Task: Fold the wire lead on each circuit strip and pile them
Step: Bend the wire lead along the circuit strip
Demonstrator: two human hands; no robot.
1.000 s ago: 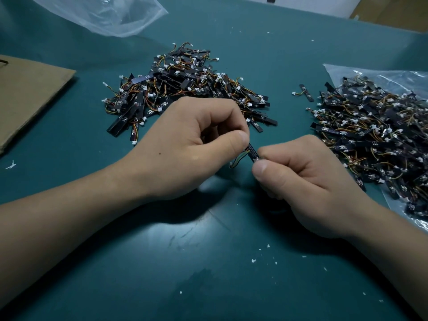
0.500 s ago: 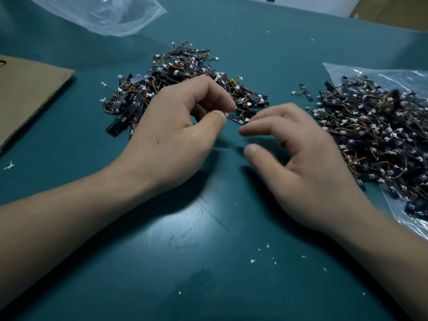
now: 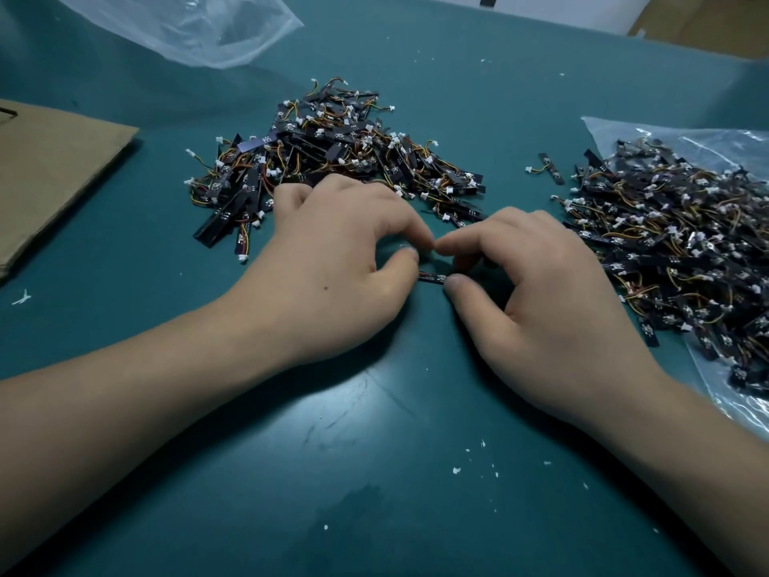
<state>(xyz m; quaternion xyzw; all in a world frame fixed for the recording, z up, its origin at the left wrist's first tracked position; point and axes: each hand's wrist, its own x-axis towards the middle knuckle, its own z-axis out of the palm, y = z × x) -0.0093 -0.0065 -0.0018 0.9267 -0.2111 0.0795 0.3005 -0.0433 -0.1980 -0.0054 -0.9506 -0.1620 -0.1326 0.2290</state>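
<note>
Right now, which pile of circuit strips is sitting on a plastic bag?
The right pile, beside the right hand, lies on a clear bag; the centre pile rests directly on the table.

tabletop [image 3: 374,472]: smooth teal, dull sheen, scuffed toward near edge | cardboard [image 3: 54,168] at left edge: matt brown, rough | far-left bag [image 3: 187,27], right-edge bag [image 3: 686,139]: clear glossy plastic, crinkled | circuit strip [image 3: 430,277]: matt black | heaped strips [image 3: 333,147]: white plastic plugs, coloured wire insulation

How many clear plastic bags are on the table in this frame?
2. The far bag lies at the upper left; the right bag lies under a heap of circuit strips. Others could lie out of frame.
</note>
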